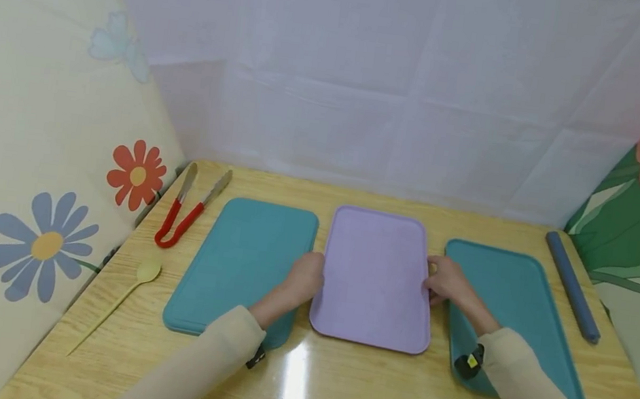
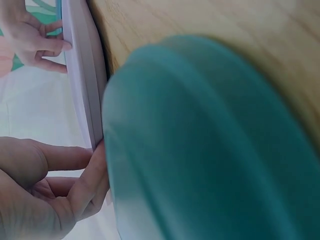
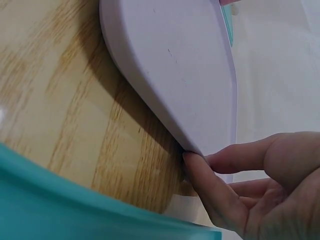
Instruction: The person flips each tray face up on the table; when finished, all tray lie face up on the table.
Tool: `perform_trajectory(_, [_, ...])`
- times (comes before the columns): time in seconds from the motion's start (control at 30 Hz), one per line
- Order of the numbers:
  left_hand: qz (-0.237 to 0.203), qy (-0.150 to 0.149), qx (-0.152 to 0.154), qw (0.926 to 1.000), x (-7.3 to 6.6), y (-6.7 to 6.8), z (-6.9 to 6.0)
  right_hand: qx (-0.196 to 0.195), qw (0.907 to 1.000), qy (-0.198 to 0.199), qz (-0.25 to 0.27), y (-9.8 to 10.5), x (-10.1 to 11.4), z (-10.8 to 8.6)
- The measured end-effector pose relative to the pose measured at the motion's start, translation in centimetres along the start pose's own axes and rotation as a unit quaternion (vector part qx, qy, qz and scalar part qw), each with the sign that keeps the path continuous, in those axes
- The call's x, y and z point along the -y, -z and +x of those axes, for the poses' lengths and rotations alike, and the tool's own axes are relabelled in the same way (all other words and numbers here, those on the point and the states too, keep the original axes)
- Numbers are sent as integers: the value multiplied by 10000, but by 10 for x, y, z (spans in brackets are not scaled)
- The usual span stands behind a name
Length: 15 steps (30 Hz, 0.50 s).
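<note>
Gripping by two opposite sides: one lilac tray [image 1: 373, 278], placed between a left teal panel [image 1: 249, 251] and a right teal tray [image 1: 512, 307], over the wooden table [image 1: 369, 389]. Left hand [image 1: 305, 275]: thumb and fingers pinching the lilac tray's left edge. Right hand [image 1: 451, 281]: thumb and fingertip pinching its right edge. Clearance: shadow along the right side; whether wholly off the wood, cannot tell. Handling, as judged: pinches best set opposite each other, with equal pressure; both sides moved together, so the flat base stays level; knuckles clear of the left teal panel's nearby edge. Outlying: red-handled tongs [image 1: 178, 223], yellow spoon [image 1: 148, 270], blue roll [image 1: 573, 287].
</note>
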<state>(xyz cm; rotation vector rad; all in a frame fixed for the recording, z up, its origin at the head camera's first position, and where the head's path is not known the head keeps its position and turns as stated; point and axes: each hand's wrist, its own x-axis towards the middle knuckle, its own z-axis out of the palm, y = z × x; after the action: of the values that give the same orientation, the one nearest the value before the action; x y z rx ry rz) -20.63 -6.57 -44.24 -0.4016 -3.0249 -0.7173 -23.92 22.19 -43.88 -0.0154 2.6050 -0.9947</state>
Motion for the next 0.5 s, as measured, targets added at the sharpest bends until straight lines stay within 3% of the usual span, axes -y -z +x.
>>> perform_trajectory(0.5, [-394, -97, 207, 9990, 9, -5, 4, -70, 10000, -50, 16, -1, -2, -1])
